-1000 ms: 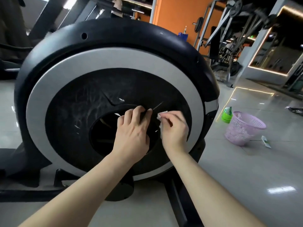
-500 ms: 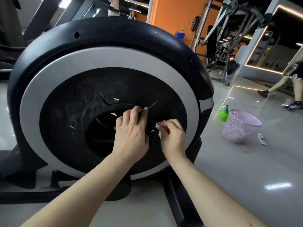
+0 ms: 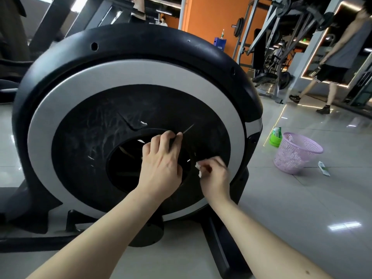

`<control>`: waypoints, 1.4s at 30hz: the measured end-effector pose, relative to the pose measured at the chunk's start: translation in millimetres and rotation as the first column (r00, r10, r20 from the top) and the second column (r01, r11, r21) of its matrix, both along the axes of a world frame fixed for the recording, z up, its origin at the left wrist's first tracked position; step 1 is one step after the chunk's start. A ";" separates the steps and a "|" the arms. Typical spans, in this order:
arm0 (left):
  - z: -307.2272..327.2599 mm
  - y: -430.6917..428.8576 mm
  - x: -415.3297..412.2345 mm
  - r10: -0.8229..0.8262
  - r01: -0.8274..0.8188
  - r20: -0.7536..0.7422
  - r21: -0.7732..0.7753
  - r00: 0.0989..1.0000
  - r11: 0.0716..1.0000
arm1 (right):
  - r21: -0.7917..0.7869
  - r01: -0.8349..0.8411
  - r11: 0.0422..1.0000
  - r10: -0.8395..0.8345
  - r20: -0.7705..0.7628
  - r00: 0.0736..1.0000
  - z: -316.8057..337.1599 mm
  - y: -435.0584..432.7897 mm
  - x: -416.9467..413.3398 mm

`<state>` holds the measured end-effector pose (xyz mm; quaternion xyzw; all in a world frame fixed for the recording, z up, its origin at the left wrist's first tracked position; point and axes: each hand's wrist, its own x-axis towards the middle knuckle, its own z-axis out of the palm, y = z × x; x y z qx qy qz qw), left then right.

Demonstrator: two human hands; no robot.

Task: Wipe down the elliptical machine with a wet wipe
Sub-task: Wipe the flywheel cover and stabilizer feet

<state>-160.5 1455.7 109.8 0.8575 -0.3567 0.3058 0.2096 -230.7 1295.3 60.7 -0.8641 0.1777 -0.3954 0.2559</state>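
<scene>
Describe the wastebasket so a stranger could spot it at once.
Look right of the elliptical's black-and-grey wheel housing, onto the tiled floor. There stands a pink basket with perforated walls and white scraps inside. It is the only pink thing, bigger than the green container behind it and the flat packet beside it.

Indoor, mod. bright; ceiling light [image 3: 77, 3] upper L. Glare patches on glossy floor [image 3: 345, 225]; LED strip [image 3: 311, 57] glows R. Centre of elliptical machine [image 3: 130, 77] dark, streaky sheen. Fisheye bend at edges; passer-by [image 3: 340, 55] motion-blurred.
</scene>
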 end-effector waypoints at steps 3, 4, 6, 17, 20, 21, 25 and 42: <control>2.0 2.2 0.8 0.000 0.000 0.014 0.006 1.000 1.000 | 0.045 0.032 0.998 -0.033 0.036 0.999 15.1 7.3 8.6; 2.2 2.2 1.3 0.001 -0.001 0.016 0.012 1.000 1.000 | 0.022 0.023 0.999 -0.025 0.084 0.996 27.5 13.4 14.7; 0.0 1.5 1.8 0.008 -0.009 0.020 0.020 1.000 1.000 | -0.030 -0.018 0.999 0.023 0.182 0.983 49.2 21.8 26.5; 1.8 0.8 -1.9 0.009 -0.009 -0.001 0.033 1.000 0.999 | 0.029 0.016 0.999 -0.020 0.139 0.990 37.9 25.0 19.8; -1.8 0.3 -2.4 0.014 -0.014 0.003 0.038 1.000 0.999 | 0.030 -0.042 0.999 0.031 0.306 0.952 71.6 32.6 30.3; -2.2 0.1 -2.1 0.015 -0.016 0.005 0.042 1.000 0.999 | -0.008 -0.035 0.999 0.036 0.322 0.946 72.0 30.6 31.6; -0.8 1.1 -2.7 0.014 -0.014 -0.003 0.054 1.000 0.998 | 0.043 -0.027 0.999 0.023 0.091 0.996 20.6 13.4 11.9; 16.8 19.8 2.2 -0.014 0.013 -0.051 -0.026 0.999 1.000 | 0.223 0.107 0.969 -0.205 0.484 0.851 100.1 24.2 29.9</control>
